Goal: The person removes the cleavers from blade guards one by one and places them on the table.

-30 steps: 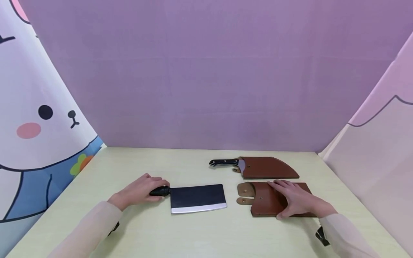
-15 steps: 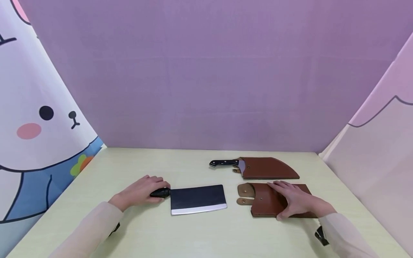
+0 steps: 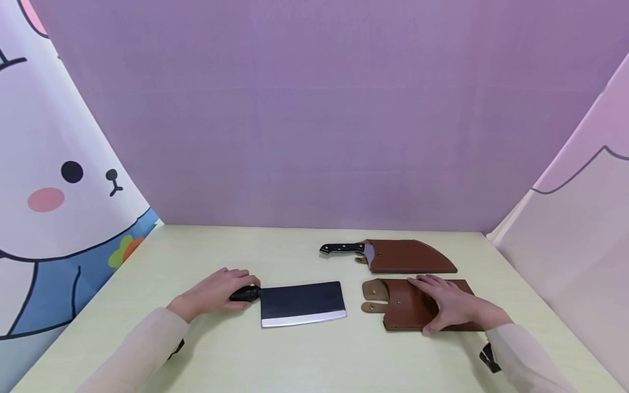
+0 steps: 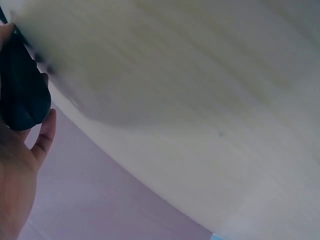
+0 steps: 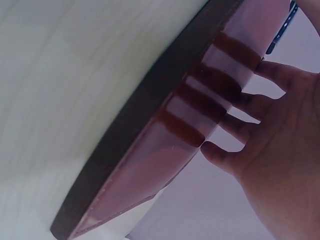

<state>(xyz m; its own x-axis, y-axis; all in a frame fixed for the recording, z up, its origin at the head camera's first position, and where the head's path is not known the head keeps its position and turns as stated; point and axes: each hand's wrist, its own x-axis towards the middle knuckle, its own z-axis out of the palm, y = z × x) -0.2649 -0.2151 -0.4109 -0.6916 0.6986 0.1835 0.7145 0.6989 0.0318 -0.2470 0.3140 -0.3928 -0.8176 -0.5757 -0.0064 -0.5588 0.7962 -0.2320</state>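
Note:
My left hand [image 3: 219, 292] holds the black handle of a cleaver [image 3: 302, 305], its broad dark blade flat over the table and pointing right, the silver edge towards me. The left wrist view shows the rounded handle end [image 4: 22, 90] between thumb and fingers. To the right lies a brown leather knife sheath [image 3: 410, 305], its two unfastened straps facing the cleaver blade. My right hand [image 3: 454, 303] rests on that sheath with fingers spread, thumb near its close edge. In the right wrist view the fairly straight fingertips touch the sheath's glossy surface [image 5: 145, 165].
Behind the sheath lies a second knife [image 3: 344, 248] with a black riveted handle, its blade inside another brown sheath [image 3: 413, 256]. The pale table [image 3: 295, 360] ends at a purple backdrop [image 3: 314, 136]. Printed side panels stand left and right.
Both hands, the cleaver and the sheaths stay in place. Only a very slight shift of the whole head view shows.

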